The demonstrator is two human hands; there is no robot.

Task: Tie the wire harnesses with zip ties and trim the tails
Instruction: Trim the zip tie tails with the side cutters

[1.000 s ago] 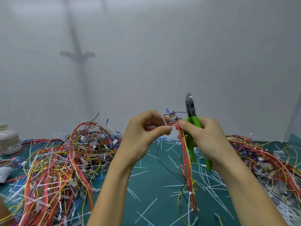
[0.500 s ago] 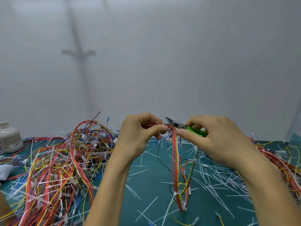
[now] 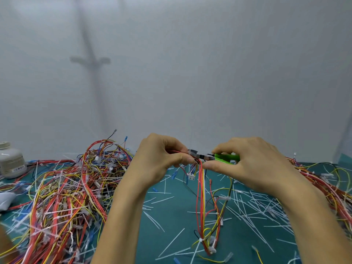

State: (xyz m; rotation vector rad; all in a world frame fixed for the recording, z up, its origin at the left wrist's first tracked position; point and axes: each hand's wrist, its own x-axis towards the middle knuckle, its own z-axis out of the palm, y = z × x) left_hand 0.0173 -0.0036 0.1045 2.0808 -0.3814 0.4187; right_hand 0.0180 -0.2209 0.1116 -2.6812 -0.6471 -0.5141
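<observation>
My left hand (image 3: 160,161) pinches the top of a wire harness (image 3: 202,197) of red, yellow and white wires that hangs down to the green mat. My right hand (image 3: 253,164) grips green-handled cutters (image 3: 222,158), lying level with the dark jaws pointing left. The jaws sit at the top of the harness, right beside my left fingertips. A white zip tie (image 3: 201,240) binds the harness low down. Whether a tie tail lies between the jaws is too blurred to tell.
A big tangle of tied harnesses (image 3: 62,197) covers the mat on the left, another pile (image 3: 327,187) lies at the right edge. Cut white tie tails (image 3: 251,208) litter the green mat (image 3: 171,216). A white jar (image 3: 11,161) stands far left. A white wall rises behind.
My right hand has swung the cutters from upright to level, jaws pointing left, and brought them up to the harness top held by my left hand. The harness hangs a little further left.
</observation>
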